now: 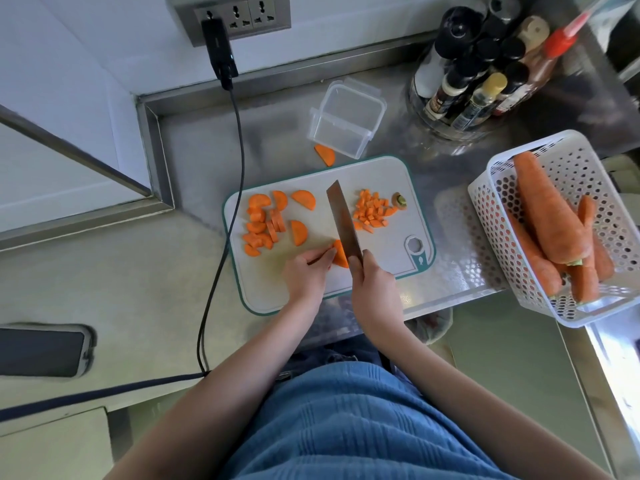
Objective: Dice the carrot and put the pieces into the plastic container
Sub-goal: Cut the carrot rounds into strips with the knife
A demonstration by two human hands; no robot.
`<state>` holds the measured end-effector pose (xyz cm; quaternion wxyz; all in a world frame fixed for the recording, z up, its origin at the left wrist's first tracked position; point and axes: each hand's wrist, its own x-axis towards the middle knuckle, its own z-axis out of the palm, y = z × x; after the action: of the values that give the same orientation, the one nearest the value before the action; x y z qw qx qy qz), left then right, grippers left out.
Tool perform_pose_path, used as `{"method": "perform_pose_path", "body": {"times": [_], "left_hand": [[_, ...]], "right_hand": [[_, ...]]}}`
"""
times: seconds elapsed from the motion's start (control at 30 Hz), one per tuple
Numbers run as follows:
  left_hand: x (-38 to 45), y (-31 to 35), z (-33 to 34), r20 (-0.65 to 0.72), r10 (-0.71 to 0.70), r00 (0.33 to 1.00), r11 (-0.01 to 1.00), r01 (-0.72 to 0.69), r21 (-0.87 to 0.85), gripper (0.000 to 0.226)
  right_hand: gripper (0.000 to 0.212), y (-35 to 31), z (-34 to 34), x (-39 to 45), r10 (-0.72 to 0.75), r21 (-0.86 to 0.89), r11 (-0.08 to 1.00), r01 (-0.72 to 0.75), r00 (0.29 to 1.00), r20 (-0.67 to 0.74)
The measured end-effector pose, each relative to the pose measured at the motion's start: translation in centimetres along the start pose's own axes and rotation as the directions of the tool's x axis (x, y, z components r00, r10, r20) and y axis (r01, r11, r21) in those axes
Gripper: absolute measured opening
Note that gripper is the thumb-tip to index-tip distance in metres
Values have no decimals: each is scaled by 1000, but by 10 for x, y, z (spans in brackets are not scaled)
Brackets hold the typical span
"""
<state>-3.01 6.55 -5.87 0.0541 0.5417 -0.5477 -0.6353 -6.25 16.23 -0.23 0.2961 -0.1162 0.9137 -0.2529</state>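
— What's nearest?
— My left hand (306,271) pins one carrot slice (341,255) with curled fingertips; my right hand (372,282) is wrapped round the knife (343,220).
— Beyond?
— One diced heap (374,211) on the cutting board (377,174), one plastic container (346,121), upright, with one half-slice (325,155) beside it.

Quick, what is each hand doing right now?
Left hand: fingers curled, holding a carrot piece down on the board.
Right hand: closed around the knife handle, blade on that piece.
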Motion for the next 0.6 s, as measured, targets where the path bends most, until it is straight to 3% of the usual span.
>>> {"method": "perform_pose_path", "body": {"times": [0.33, 0.6], "left_hand": [[-9, 2, -5, -9, -18, 1000, 996, 17, -82, 19], [-13, 3, -7, 22, 20, 1000, 1000, -20, 11, 26]], "right_hand": [[31, -2, 2, 0, -10, 29, 1000, 10, 1000, 2], [25, -4, 11, 3, -41, -52, 998, 41, 999, 4]]}}
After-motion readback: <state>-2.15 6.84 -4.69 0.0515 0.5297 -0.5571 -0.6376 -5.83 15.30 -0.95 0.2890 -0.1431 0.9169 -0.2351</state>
